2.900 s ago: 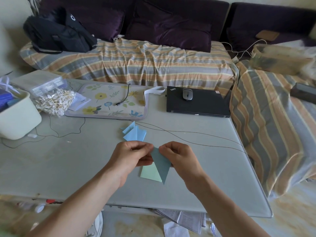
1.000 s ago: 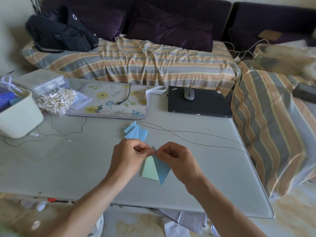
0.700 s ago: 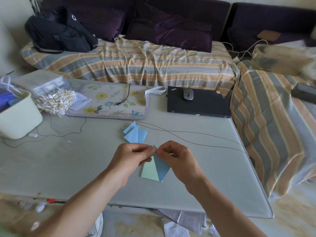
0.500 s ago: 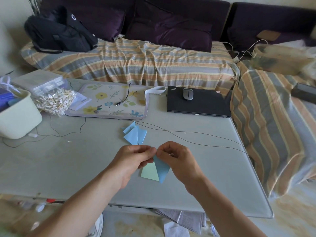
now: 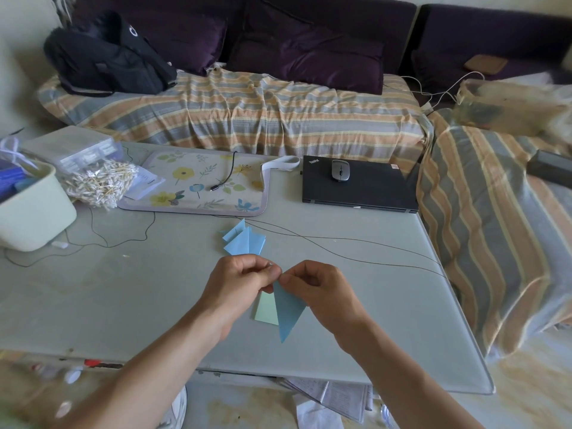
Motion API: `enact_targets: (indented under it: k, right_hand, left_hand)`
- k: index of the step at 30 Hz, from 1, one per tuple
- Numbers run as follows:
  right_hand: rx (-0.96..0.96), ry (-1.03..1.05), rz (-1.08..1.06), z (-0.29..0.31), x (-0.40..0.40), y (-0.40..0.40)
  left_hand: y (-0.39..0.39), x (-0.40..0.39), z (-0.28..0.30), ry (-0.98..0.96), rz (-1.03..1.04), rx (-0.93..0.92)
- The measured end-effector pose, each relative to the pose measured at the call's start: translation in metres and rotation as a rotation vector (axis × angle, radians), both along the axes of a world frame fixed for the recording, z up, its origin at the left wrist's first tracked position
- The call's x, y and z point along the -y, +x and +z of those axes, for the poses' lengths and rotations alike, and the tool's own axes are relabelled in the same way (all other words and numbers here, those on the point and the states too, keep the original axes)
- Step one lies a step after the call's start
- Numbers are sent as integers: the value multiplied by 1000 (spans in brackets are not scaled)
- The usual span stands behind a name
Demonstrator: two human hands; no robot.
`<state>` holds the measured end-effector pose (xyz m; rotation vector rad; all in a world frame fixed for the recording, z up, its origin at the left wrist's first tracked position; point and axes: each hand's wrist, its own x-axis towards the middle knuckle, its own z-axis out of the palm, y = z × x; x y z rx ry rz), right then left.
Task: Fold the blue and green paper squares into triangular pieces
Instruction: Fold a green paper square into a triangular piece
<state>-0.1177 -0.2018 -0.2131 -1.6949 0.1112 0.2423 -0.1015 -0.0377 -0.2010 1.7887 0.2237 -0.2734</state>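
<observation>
A blue paper piece (image 5: 288,311), folded into a long triangle pointing down, hangs above the table. My left hand (image 5: 238,283) and my right hand (image 5: 322,292) pinch its top edge together, fingertips almost touching. Under it a pale green paper square (image 5: 266,311) lies flat on the grey table (image 5: 123,298), partly covered by the blue piece and my left hand. A small pile of folded blue pieces (image 5: 244,239) lies just beyond my hands.
A thin black cable (image 5: 356,252) runs across the table behind my hands. Farther back lie a floral mat (image 5: 198,184), a closed black laptop (image 5: 371,187) with a mouse (image 5: 340,170), a bag of small sticks (image 5: 99,184) and a pale tub (image 5: 31,209) at left. The table's front edge is close below.
Both hands have drawn closer together at the top of the blue piece, and the triangle has narrowed. The green square and the folded pile have not moved.
</observation>
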Motion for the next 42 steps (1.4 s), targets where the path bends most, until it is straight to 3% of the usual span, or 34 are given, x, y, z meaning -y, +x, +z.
enact_targets:
  k: [12,19,24,29,35,42]
  right_hand:
    - [-10,-83,-2,-7,-2,2]
    - [-1,-60,-37,-6,-1,3]
    - [-8,-69,-51,-6,0,3]
    - [-20,-81,-80,-6,0,4]
    - [-22,-101,-54,-8,0,3]
    - [-40,-107,-19,-7,-1,2]
  left_hand:
    - [5,-2,-5,159,21,38]
    - [0,5,11,-111,-42,-41]
    - [6,2,14,-313,112,-144]
    - [9,-2,9,-353,199,-184]
    - [3,0,7,-282,84,-117]
    - [1,3,4,-135,99,-19]
